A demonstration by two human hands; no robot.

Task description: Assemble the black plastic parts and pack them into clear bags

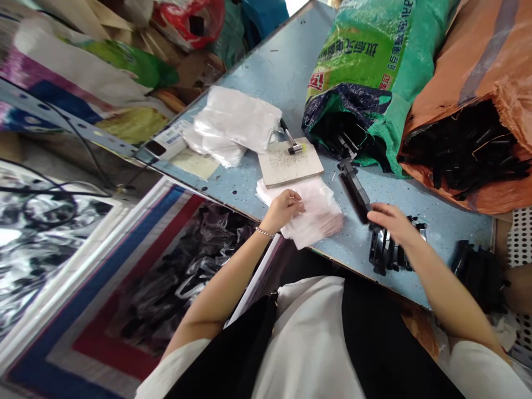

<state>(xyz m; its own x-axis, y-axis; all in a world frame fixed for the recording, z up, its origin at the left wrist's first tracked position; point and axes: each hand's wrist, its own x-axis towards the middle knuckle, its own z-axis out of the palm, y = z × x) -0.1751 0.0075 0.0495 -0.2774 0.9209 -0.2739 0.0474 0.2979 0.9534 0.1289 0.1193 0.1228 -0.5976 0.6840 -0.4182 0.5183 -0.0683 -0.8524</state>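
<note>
My left hand (285,209) rests on a stack of clear plastic bags (316,213) near the front edge of the blue table (266,77), its fingers curled and pinching the top bag. My right hand (388,220) is closed around the near end of a long black plastic part (354,187) that lies across the table. Under my right wrist sits a small cluster of black plastic parts (388,252).
A square board (286,166) holds a small hammer (293,143). Another heap of clear bags (235,124) lies further left. A green sack (366,83) and an orange sack (477,127) full of black parts stand at the back right. A woven bag of filled packets (174,277) is at the lower left.
</note>
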